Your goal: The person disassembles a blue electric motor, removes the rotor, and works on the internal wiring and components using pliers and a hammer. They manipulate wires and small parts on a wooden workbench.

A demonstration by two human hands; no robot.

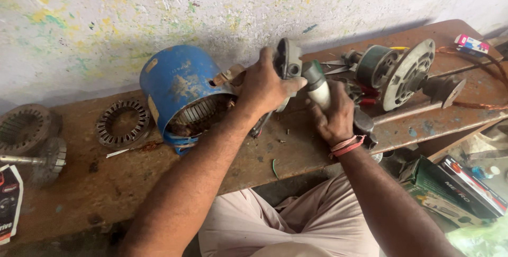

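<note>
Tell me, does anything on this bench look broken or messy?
Yes. The blue motor shell lies tipped on its side, paint chipped and rusty, its windings showing at the open end. Copper wire sprawls loose at the bench's right end. The left hand holds a grey part above it.

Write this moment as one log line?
left hand: grips grey motor part | right hand: holds white-green tube | blue motor housing: on bench

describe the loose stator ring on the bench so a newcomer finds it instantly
Start at the big blue motor housing lying on its side on the brown wooden bench. Just left of it, flat on the wood, lies the stator ring. Unlike the thicker stator core at the far left edge, it is thin and toothed inside.
</note>
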